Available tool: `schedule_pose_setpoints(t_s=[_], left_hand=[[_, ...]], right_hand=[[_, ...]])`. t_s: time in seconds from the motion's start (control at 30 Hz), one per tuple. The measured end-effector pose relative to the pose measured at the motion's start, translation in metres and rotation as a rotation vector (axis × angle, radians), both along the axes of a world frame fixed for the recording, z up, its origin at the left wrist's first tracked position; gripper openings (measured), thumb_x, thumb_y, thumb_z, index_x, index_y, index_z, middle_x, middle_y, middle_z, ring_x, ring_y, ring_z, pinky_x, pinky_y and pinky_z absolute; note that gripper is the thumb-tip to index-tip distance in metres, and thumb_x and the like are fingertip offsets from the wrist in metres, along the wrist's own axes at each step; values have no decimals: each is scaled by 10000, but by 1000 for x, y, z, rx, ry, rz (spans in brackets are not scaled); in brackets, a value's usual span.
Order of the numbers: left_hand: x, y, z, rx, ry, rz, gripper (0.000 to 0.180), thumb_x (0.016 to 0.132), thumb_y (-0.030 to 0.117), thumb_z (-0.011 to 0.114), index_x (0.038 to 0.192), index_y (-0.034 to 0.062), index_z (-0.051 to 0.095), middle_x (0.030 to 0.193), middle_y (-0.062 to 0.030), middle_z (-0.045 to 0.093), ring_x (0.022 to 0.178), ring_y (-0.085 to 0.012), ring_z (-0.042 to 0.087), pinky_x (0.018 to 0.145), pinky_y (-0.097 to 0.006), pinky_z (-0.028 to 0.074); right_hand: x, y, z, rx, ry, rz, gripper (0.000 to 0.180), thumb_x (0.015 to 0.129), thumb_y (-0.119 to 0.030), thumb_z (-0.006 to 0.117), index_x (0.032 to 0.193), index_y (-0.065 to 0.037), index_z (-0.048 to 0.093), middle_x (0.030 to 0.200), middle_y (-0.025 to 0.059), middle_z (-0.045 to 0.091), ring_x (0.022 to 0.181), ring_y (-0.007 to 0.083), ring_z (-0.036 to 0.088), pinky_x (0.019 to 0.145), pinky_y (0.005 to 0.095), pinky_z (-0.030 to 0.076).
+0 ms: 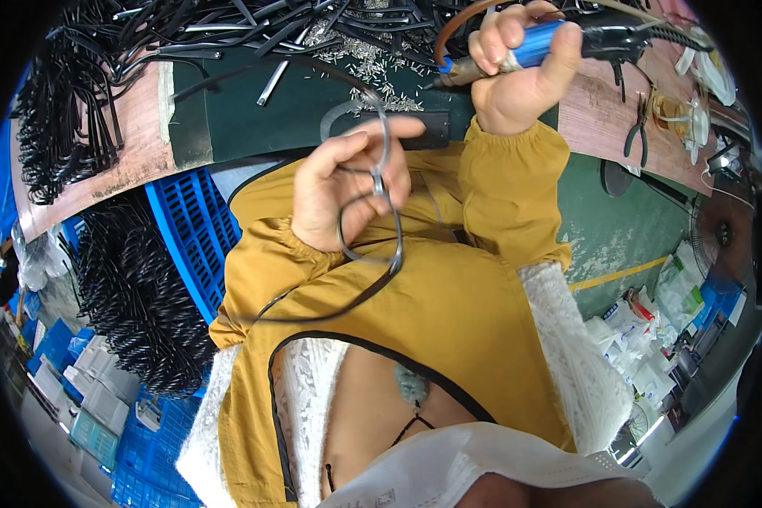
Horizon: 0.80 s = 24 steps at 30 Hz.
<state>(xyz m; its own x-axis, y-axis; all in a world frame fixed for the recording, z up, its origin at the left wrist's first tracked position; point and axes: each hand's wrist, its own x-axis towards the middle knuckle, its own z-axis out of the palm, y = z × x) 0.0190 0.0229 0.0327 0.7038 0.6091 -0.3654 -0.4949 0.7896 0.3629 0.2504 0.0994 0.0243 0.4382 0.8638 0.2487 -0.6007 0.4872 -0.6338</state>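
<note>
My right hand (516,80) is closed around a blue powered screwdriver (537,46) with a dark rear end and a grey nose. Its thin tip points left over the dark green work mat (254,118). In front of my lap, my left hand (347,182) has its fingers curled around a thin black strap (366,292), with the index finger pointing right. The strap loops above and below the hand and is blurred in places. A small shiny piece (378,181) sits on it near the fingers. Under the screwdriver tip is a dark flat block (436,129).
Small metal pins (377,72) are scattered at the back of the mat. Black straps lie heaped along the table's far side (254,25) and hang at its left (59,127). A blue basket (195,229) holds more straps below. Pliers (639,131) lie at right.
</note>
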Motion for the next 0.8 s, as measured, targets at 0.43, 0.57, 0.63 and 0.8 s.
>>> schedule_pose_setpoints(t_s=[0.43, 0.57, 0.63, 0.8], left_hand=[[1, -38, -16, 1207, 710, 229, 237, 951, -103, 572, 1155, -16, 654, 1368, -300, 601, 1260, -422, 627, 1052, -407, 493], [0, -37, -24, 1193, 693, 208, 214, 965, -88, 575, 1157, -23, 643, 1281, -287, 659, 1271, -418, 626, 1045, -399, 497], [1, -36, -28, 1206, 651, 257, 187, 974, -77, 578, 1145, -30, 638, 1230, -277, 683, 1270, -415, 632, 1033, -401, 506], [8, -36, -41, 1232, 618, 393, 146, 981, -72, 580, 1114, -42, 633, 1149, -249, 717, 1248, -407, 654, 993, -409, 533]], right_hand=[[-5, -40, 3, -63, -143, 340, 638, 928, -633, 667, 1238, -100, 504, 727, -10, 494, 537, 109, 463, 483, 252, 354], [-12, -40, -2, -95, -132, 336, 659, 899, -655, 696, 1209, -106, 504, 718, -18, 480, 540, 105, 463, 490, 243, 345], [-15, -43, -2, -34, -72, 417, 453, 958, -502, 668, 1119, -100, 537, 757, 17, 536, 557, 140, 507, 483, 280, 398], [-22, -49, -1, -53, -101, 425, 381, 1035, -499, 537, 1055, -119, 513, 800, 6, 545, 538, 76, 462, 457, 208, 341]])
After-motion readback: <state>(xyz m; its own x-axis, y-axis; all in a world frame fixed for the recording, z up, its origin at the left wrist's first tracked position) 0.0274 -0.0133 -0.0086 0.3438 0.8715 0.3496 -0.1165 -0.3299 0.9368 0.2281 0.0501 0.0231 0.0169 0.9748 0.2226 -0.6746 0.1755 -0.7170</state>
